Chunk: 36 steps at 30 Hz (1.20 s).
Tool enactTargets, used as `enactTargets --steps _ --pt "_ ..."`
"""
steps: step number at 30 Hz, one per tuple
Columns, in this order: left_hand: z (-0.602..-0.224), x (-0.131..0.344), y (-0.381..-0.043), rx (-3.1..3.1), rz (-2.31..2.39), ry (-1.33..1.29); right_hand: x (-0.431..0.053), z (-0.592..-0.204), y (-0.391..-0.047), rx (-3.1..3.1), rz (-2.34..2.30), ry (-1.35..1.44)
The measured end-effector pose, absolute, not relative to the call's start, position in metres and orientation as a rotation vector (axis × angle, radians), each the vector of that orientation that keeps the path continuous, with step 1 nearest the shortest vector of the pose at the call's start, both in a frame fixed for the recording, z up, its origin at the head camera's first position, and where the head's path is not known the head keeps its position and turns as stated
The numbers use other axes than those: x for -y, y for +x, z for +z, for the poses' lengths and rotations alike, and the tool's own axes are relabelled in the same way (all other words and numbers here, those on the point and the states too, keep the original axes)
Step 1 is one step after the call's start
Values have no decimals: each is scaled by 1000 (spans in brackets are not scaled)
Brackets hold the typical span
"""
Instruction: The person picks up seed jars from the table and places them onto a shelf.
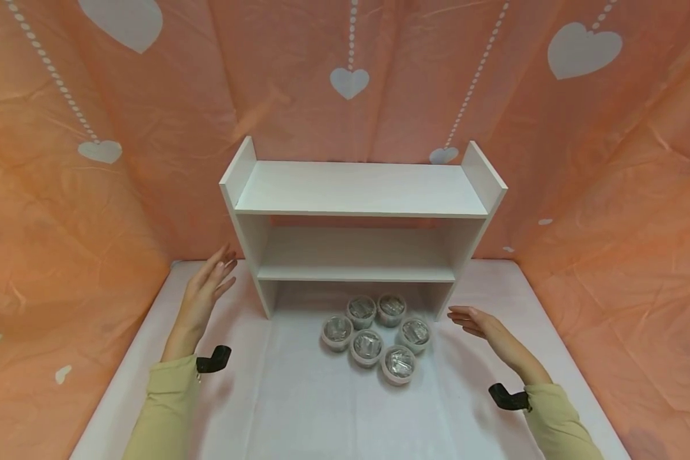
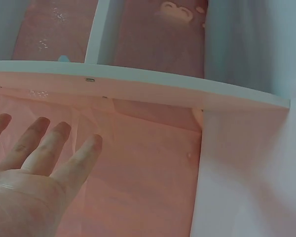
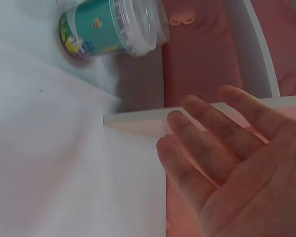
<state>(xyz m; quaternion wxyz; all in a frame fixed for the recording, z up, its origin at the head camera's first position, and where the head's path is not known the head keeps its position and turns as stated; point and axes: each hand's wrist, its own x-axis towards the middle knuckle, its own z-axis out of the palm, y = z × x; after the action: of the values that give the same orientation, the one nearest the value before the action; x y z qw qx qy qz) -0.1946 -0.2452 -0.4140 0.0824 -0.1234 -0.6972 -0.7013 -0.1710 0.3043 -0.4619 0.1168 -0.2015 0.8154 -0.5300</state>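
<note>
Both hands hold nothing. My left hand (image 1: 203,295) hovers just left of the white shelf unit (image 1: 356,254), its fingers extended toward the side panel. In the left wrist view those fingers (image 2: 44,153) are straight and spread. On the other side, my right hand (image 1: 480,322) is raised near the shelf's lower right corner, fingers fairly straight. Several round tubs (image 1: 367,345) with clear lids stand grouped on the table in front of the shelf, partly under it. In the right wrist view one tub (image 3: 96,27) shows a teal wrapper with flowers and a bee.
The shelf unit has a top board (image 1: 359,188) and a middle board (image 1: 356,254) between two side panels. A white cloth (image 1: 310,415) covers the table. Orange sheets (image 1: 299,76) with pale hearts hang behind and at both sides.
</note>
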Motion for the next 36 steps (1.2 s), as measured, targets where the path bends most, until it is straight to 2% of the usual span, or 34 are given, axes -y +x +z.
enactTargets --steps 24,36 --pt "-411 224 -207 2015 -2165 -335 -278 -494 -175 -2229 -1709 -639" --pt "-412 216 -208 2023 -2206 -259 -274 -516 -180 -2148 -1805 -557"
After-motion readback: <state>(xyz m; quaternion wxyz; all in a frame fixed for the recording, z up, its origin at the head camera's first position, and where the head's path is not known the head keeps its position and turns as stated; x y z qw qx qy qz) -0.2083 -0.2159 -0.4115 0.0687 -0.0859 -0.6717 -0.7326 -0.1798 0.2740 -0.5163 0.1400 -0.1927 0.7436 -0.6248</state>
